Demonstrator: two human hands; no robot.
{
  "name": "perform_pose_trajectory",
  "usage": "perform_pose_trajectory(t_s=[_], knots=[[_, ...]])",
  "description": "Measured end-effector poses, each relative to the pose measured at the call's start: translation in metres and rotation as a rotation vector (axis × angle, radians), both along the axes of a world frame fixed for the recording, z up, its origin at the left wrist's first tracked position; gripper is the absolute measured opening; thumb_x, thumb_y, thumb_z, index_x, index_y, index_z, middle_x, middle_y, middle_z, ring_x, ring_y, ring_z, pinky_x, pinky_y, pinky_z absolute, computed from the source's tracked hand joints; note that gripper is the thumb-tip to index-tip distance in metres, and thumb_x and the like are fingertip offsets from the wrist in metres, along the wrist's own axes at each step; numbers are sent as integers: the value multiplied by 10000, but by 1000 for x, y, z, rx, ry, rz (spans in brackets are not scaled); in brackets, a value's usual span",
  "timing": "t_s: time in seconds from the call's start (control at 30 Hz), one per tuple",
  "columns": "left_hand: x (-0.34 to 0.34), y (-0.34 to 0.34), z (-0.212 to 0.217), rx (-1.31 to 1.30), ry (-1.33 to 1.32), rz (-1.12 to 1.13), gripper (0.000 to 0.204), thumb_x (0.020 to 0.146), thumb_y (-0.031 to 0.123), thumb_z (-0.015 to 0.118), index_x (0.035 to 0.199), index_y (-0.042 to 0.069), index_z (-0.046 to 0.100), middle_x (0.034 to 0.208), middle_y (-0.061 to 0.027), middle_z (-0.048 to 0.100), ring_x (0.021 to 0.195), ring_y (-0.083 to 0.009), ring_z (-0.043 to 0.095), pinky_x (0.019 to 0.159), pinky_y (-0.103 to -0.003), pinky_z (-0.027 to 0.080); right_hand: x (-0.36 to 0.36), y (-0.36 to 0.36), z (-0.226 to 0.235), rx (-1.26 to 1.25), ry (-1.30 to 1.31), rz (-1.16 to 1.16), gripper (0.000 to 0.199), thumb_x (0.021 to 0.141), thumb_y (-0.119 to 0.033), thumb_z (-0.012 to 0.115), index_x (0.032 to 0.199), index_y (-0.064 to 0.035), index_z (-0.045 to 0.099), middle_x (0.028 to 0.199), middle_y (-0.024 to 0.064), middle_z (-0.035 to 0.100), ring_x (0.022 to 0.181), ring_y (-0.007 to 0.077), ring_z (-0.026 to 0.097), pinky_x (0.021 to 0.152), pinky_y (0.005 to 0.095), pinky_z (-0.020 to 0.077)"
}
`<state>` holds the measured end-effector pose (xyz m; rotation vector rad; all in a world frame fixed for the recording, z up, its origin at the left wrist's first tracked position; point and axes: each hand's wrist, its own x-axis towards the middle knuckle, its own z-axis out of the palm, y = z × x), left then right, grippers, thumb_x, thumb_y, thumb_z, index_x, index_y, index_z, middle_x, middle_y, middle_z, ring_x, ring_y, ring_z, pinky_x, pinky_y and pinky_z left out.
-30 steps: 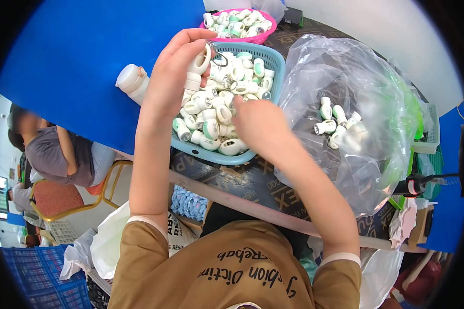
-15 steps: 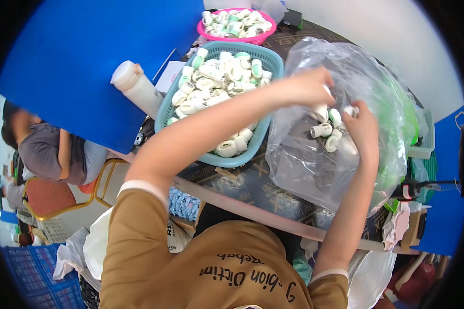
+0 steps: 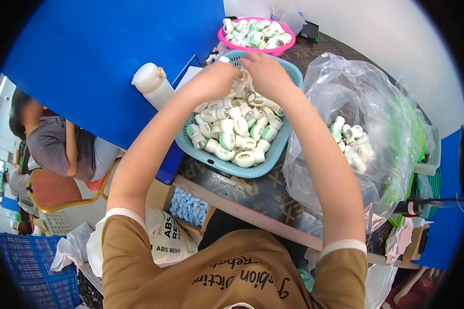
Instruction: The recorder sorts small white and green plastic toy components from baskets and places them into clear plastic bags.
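**Clerk:** Grip, left hand [image 3: 219,77]: fingers curled down into the far end of the teal basket [image 3: 288,136], closed among the white fittings [image 3: 232,131]; whether it actually has hold of one cannot be told.

**Checker:** And the other?

**Clerk:** Right hand [image 3: 265,72]: just beside the left one, fingers bent over the same pile, touching the fittings; what they have hold of is hidden, so that cannot be told either.

**Checker:** Location of the fittings?

**Clerk:** One heap, small white plastic pieces, some with green parts, filling the teal basket, which sits on the dark bench [image 3: 263,193] in front of the person. A second lot lies in the clear plastic bag [image 3: 366,103] just to the right of the basket, touching its side.

**Checker:** Other items?

**Clerk:** Pink basket [image 3: 283,44], round, holding like pieces, behind the teal one. White bottle [image 3: 152,85], lying at the teal basket's left against a blue board [image 3: 87,56]. Another person [image 3: 56,144], seated on a red chair [image 3: 51,188], well apart at the left edge.
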<state>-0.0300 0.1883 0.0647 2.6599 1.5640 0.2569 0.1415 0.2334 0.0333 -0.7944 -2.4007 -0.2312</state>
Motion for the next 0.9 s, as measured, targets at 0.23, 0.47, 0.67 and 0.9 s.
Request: perform_pose_trajectory(t_s=[0.23,0.47,0.67,0.9], knots=[[-5,14,9,0,-161,136,358,761,69,616,1115,38,572,1020,-159,607,956,-363,560,829,-425,458,-2,22,16,-149,-239,-133,218,729,-62,590,944,-77,623,1015,127,591,979,314,574,790,412,482],[151,-6,45,-854,-872,-232,361,889,254,523,1162,19,517,888,-61,577,675,-116,589,612,-260,510,195,-79,66,-327,-19,-697,303,753,-35,562,1056,-29,583,970,201,611,948,366,576,792,440,453],[232,-18,-17,-242,-279,-366,420,806,304,554,1036,-47,585,976,-237,627,832,-386,627,743,-435,503,216,-86,48,-283,-194,-872,295,746,-39,594,1040,-22,575,974,199,621,951,354,585,803,423,462],[15,65,20,75,13,546,320,793,338,596,898,50,687,887,-147,673,835,-286,656,733,-410,515,66,-49,27,-378,-83,-229,162,756,-109,585,879,-15,635,886,185,637,866,345,612,772,443,478]])
